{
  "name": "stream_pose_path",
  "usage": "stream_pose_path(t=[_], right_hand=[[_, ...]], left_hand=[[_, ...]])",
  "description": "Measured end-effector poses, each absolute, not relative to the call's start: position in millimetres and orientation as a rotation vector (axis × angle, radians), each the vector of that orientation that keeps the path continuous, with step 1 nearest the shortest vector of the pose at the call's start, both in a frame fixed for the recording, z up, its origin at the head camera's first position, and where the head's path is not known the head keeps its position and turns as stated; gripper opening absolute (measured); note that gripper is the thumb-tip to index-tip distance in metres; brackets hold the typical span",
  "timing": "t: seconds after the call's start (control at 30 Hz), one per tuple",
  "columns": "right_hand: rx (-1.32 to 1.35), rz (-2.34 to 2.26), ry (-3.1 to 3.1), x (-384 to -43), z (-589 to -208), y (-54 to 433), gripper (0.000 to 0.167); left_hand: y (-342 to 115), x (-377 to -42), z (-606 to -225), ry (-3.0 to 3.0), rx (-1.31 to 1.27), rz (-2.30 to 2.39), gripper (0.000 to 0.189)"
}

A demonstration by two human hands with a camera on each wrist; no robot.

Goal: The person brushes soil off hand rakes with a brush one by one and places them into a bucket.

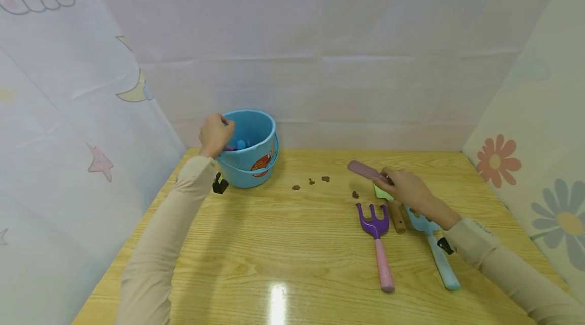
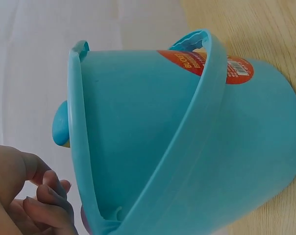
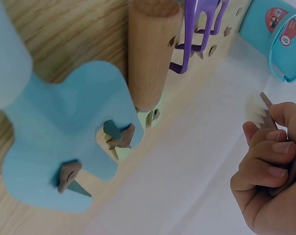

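My left hand (image 1: 216,135) is over the near-left rim of a light blue bucket (image 1: 247,175), its fingers loosely curled with nothing showing between them. In the left wrist view, the fingertips are beside the rim. Inside the bucket are a blue rounded thing (image 1: 240,144) and a pinkish piece (image 1: 228,148). At the right, my right hand (image 1: 407,189) grips a flat mauve tool (image 1: 362,168), its blade pointing left above the table. A toothed edge shows on it in the right wrist view; the palm hides its other end.
Below the right hand lie a purple fork (image 1: 376,225) with a pink handle, a light blue pronged tool (image 1: 441,259) and a green tool (image 1: 383,192) with a wooden handle (image 1: 396,217). Several small brown pieces (image 1: 325,179) are scattered mid-table. Cloth walls (image 1: 365,86) surround the table.
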State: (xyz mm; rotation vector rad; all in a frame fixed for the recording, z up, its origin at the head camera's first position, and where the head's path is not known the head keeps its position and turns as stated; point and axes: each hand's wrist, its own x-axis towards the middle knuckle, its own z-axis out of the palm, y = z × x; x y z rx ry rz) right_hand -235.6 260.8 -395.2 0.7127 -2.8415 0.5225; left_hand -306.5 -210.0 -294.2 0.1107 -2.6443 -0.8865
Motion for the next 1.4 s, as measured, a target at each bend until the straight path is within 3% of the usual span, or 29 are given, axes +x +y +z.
stream_pose_path(t=[0.73, 1.0, 1.4], right_hand=[[0.63, 0.491, -2.862, -239, -393, 289, 0.033], [0.595, 0.483, -2.838, -236, -391, 299, 0.026], [0.58, 0.462, -2.839, -231, -390, 307, 0.028]], left_hand=[[-198, -294, -293, -2.58, -0.067, -0.933, 0.025], [-185, -289, -295, -2.566, -0.101, -0.898, 0.026], [-160, -279, -296, -2.54, -0.19, -0.954, 0.024]])
